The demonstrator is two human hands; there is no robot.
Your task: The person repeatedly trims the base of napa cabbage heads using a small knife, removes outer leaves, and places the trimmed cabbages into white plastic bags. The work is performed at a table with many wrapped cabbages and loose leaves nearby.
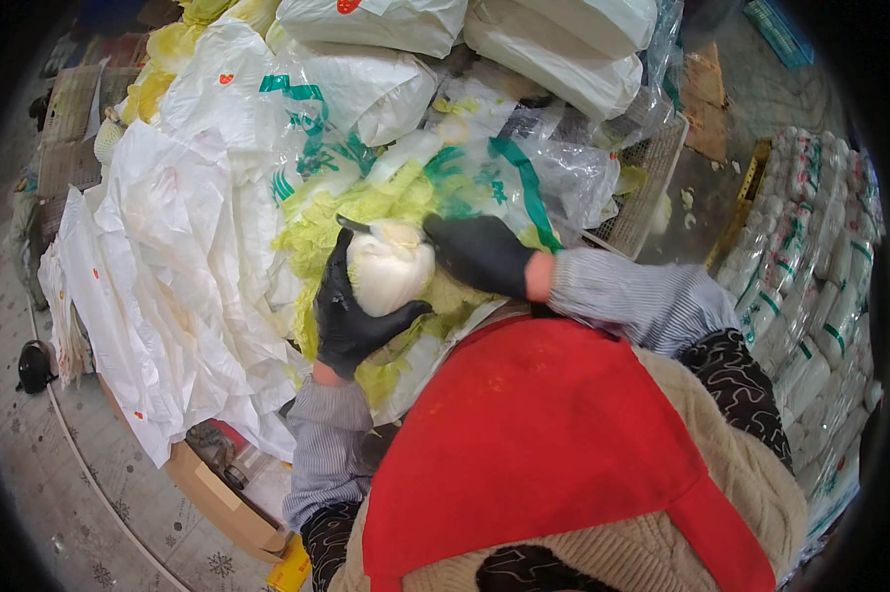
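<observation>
My left hand point(352, 311), in a black glove, is wrapped around the left and lower side of a napa cabbage head point(389, 274). The cabbage's pale cut base faces up. My right hand point(478, 251), gloved in black too, is closed at the cabbage's upper right edge. A dark, narrow blade point(352, 223) lies across the top of the base; its handle is hidden, apparently inside my right hand. Loose yellow-green cabbage leaves point(386, 192) spread beneath and behind the head. Clear plastic bags with green print point(519, 177) lie just beyond.
White plastic bags point(186, 222) are heaped at the left. Filled white bags point(556, 59) stand at the back beside a plastic crate point(656, 177). Wrapped packs point(815, 288) are stacked at the right. An open cardboard box point(223, 503) sits at the lower left.
</observation>
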